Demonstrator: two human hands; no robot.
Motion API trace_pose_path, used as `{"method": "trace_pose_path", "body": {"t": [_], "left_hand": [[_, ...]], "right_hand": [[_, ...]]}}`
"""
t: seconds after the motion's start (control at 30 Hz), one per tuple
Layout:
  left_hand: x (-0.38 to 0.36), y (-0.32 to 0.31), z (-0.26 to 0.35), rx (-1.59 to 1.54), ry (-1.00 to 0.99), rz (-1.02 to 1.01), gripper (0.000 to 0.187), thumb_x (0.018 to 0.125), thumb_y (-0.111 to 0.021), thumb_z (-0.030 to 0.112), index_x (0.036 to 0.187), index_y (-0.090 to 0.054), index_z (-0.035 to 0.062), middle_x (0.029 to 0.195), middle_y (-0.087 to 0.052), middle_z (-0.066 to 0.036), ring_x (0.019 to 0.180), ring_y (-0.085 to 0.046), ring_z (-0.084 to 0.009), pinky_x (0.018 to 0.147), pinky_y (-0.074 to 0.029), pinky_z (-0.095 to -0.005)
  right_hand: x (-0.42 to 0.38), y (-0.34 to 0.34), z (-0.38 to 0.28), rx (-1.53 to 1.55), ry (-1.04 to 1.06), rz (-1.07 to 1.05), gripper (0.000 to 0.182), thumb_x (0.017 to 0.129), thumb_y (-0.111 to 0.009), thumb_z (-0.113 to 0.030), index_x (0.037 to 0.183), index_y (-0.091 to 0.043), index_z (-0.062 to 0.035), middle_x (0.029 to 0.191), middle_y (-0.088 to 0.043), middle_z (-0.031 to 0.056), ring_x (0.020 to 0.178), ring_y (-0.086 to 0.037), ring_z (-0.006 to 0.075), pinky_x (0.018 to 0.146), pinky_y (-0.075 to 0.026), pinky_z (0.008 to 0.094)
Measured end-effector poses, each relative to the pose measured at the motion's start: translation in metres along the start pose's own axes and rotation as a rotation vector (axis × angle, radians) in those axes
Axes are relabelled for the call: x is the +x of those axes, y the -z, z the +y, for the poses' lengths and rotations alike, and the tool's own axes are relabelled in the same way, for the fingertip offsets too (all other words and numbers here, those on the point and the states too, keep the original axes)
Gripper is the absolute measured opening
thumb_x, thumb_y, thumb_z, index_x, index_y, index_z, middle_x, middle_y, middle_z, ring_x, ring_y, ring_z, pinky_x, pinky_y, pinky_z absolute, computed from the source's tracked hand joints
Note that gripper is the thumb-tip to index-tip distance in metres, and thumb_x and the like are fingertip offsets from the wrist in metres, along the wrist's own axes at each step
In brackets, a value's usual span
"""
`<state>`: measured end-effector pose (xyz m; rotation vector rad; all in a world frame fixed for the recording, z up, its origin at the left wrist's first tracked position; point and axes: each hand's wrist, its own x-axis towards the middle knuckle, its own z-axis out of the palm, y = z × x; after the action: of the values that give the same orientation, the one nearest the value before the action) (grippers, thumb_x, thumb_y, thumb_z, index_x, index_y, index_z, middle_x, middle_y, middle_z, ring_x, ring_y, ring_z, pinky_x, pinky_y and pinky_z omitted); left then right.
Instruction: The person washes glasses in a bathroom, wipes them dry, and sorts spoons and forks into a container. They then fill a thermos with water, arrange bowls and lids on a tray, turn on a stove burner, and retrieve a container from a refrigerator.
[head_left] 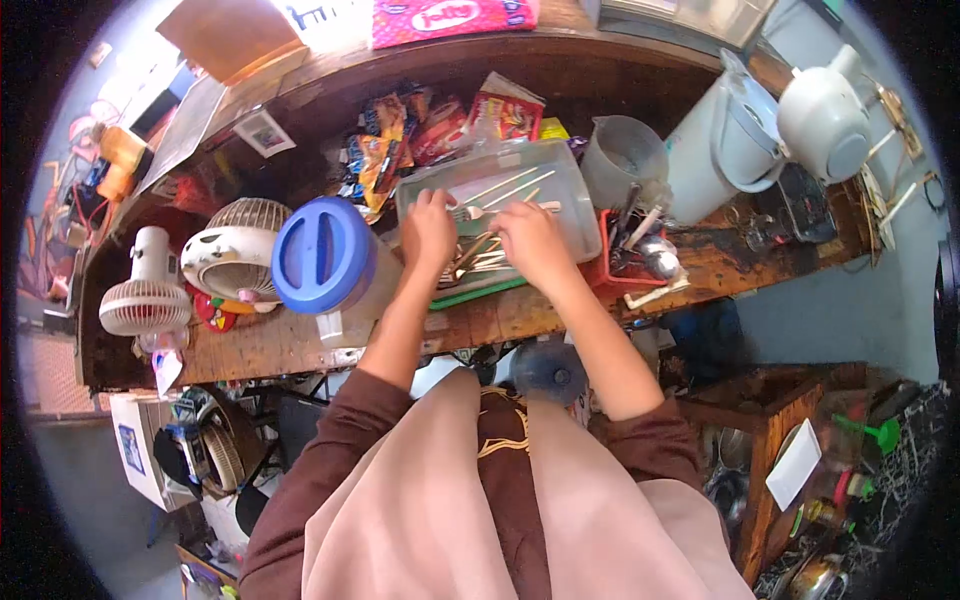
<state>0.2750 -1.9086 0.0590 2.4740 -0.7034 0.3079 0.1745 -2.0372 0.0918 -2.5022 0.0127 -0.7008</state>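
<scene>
A clear plastic box (572,180) stands on the wooden shelf, holding several thin pale sticks (505,186) and a pile of mixed utensils (478,255). My right hand (533,243) is over the box, its fingers pinched around what looks like a pale fork (474,212), tines pointing left. At the box's left side, my left hand (430,232) reaches in with curled fingers; what they grip, if anything, is hidden. Under the box's front edge shows a green rim (478,294). Just to the right sits a red basket (598,268) with spoons and other utensils.
A blue-lidded container (322,255) and two small fans (235,250) stand left. Snack packets (380,150) lie behind the box. On the right are a clear measuring jug (625,160), a tall grey-blue pitcher (715,145) and a dark container (805,205). The shelf's front edge (400,340) runs below my forearms.
</scene>
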Motion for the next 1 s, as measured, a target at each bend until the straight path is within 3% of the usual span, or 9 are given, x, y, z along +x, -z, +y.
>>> {"method": "trace_pose_path", "body": {"t": [0.2,0.43,0.5,0.53,0.6,0.67,0.73,0.8,1.0], "left_hand": [[0.011,-0.031,-0.009,0.425,0.012,0.002,0.014,0.073,-0.049,0.013,0.082,-0.059,0.0111,0.083,-0.059,-0.007,0.079,-0.056,-0.0242,0.071,-0.037,-0.0377],[0.012,-0.046,-0.019,0.456,0.003,0.038,0.014,0.076,-0.046,0.015,0.082,-0.058,0.0107,0.079,-0.06,-0.008,0.079,-0.057,-0.0257,0.07,-0.037,-0.0392],[0.01,-0.043,-0.015,0.458,0.008,0.041,0.014,0.077,-0.045,0.015,0.08,-0.059,0.0121,0.077,-0.06,-0.007,0.079,-0.056,-0.0244,0.07,-0.036,-0.0383],[0.009,-0.033,-0.01,0.373,0.048,-0.009,0.012,0.077,-0.047,0.014,0.08,-0.058,0.0117,0.078,-0.06,-0.008,0.079,-0.056,-0.0239,0.071,-0.036,-0.0389],[0.01,-0.01,0.005,0.285,0.082,-0.056,0.01,0.077,-0.049,0.013,0.08,-0.058,0.0113,0.079,-0.06,-0.008,0.079,-0.056,-0.0235,0.071,-0.036,-0.0395],[0.01,0.013,0.02,-0.103,0.131,0.095,0.005,0.075,-0.054,0.009,0.08,-0.055,0.0086,0.078,-0.059,-0.008,0.077,-0.056,-0.0228,0.074,-0.036,-0.0396],[0.011,0.035,0.032,-0.583,0.03,0.195,0.011,0.075,-0.058,0.003,0.083,-0.05,0.0023,0.08,-0.059,-0.01,0.076,-0.058,-0.0206,0.071,-0.043,-0.0329],[0.014,0.049,0.046,-0.871,-0.037,0.259,0.01,0.079,-0.056,0.005,0.085,-0.049,0.0002,0.083,-0.06,-0.011,0.08,-0.058,-0.0168,0.071,-0.045,-0.0289],[0.008,0.083,0.124,-1.389,-0.309,0.187,0.009,0.083,-0.046,-0.003,0.092,-0.046,-0.0008,0.087,-0.054,-0.01,0.084,-0.058,-0.0168,0.072,-0.047,-0.0271]], "right_hand": [[0.025,-0.058,0.029,-0.451,0.238,-0.357,0.011,0.066,-0.053,-0.011,0.065,-0.064,-0.0084,0.065,-0.06,0.0082,0.07,-0.06,0.0245,0.068,-0.044,0.0401],[0.021,-0.045,0.031,-0.53,0.223,-0.365,0.012,0.068,-0.051,-0.01,0.073,-0.062,-0.0073,0.07,-0.061,0.0105,0.074,-0.06,0.0235,0.066,-0.046,0.0374],[0.016,-0.034,0.033,-0.451,0.195,-0.201,0.012,0.071,-0.051,-0.01,0.08,-0.059,-0.0061,0.076,-0.061,0.012,0.074,-0.06,0.0241,0.067,-0.047,0.0371],[0.015,-0.021,0.027,-0.455,0.194,-0.202,0.012,0.071,-0.051,-0.01,0.08,-0.059,-0.0061,0.076,-0.061,0.012,0.074,-0.06,0.0241,0.067,-0.047,0.0371],[0.013,0.006,0.017,-0.204,-0.06,-0.187,0.01,0.074,-0.052,-0.006,0.084,-0.055,-0.0057,0.085,-0.06,0.0128,0.075,-0.059,0.0243,0.07,-0.047,0.0328],[0.005,0.021,0.018,-0.001,-0.11,-0.064,0.01,0.076,-0.052,-0.004,0.087,-0.052,-0.0048,0.088,-0.059,0.0129,0.076,-0.059,0.0228,0.071,-0.046,0.0308],[-0.005,0.031,0.01,0.203,-0.162,0.061,0.011,0.079,-0.051,-0.002,0.089,-0.05,-0.0039,0.09,-0.059,0.013,0.076,-0.059,0.0213,0.072,-0.046,0.0289],[-0.017,0.042,-0.005,0.893,-0.301,0.399,0.016,0.082,-0.047,0.002,0.098,-0.043,0.0002,0.089,-0.058,0.0121,0.075,-0.058,0.0197,0.071,-0.046,0.03],[-0.058,0.094,-0.029,0.756,-0.252,0.692,0.017,0.087,-0.04,-0.003,0.103,-0.041,-0.0008,0.09,-0.056,0.0129,0.071,-0.054,0.0141,0.071,-0.044,0.0256]]}}
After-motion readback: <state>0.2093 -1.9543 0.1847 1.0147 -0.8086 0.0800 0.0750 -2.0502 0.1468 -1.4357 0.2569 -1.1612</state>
